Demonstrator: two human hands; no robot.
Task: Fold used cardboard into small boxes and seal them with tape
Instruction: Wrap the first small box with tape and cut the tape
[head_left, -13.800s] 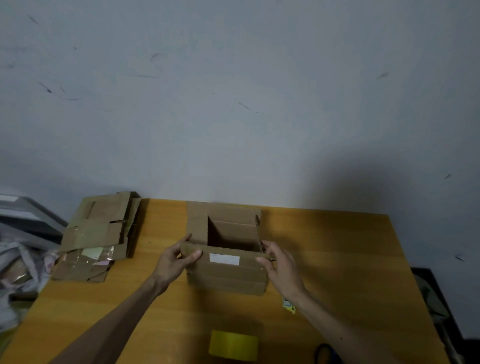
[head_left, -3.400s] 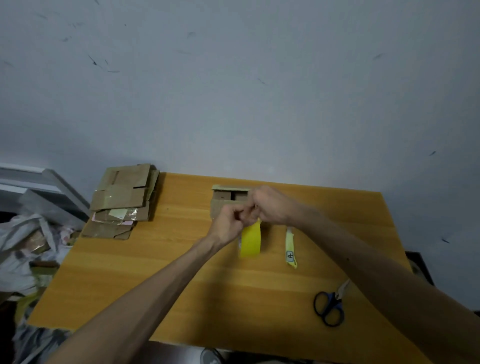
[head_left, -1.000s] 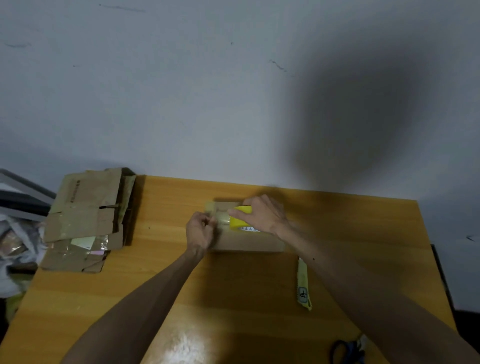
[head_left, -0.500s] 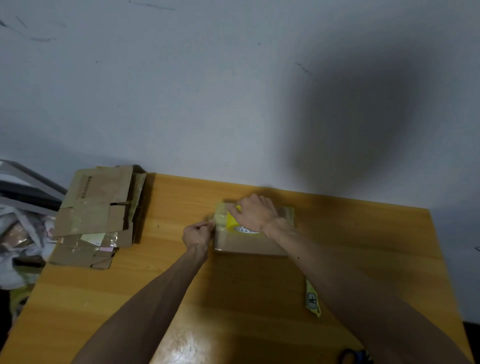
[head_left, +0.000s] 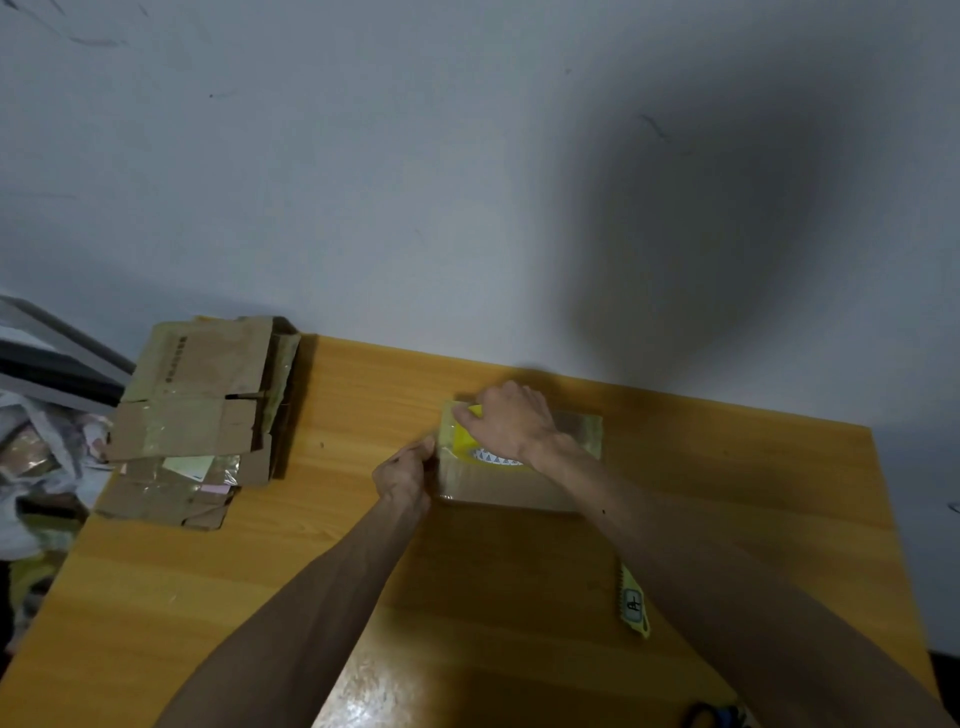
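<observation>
While the left hand (head_left: 402, 473) pinches the tape end (head_left: 444, 434) against the left side of the small brown cardboard box (head_left: 519, 486), the right hand (head_left: 511, 421) grips the yellow tape roll (head_left: 464, 441) on top of it — box sits on the orange wooden table (head_left: 363, 545).

Round yellow tape roll (head_left: 462, 441) with a white core label of small dark triangles, plain brown rectangular cardboard box (head_left: 509, 488), orange-yellow wood-grain table (head_left: 753, 467), flattened brown cardboard stack (head_left: 197, 395) with dark print, narrow yellow strip (head_left: 634, 605) with black-and-white label

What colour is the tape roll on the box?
The tape roll is bright yellow. The head view, the only one, shows it.
</observation>
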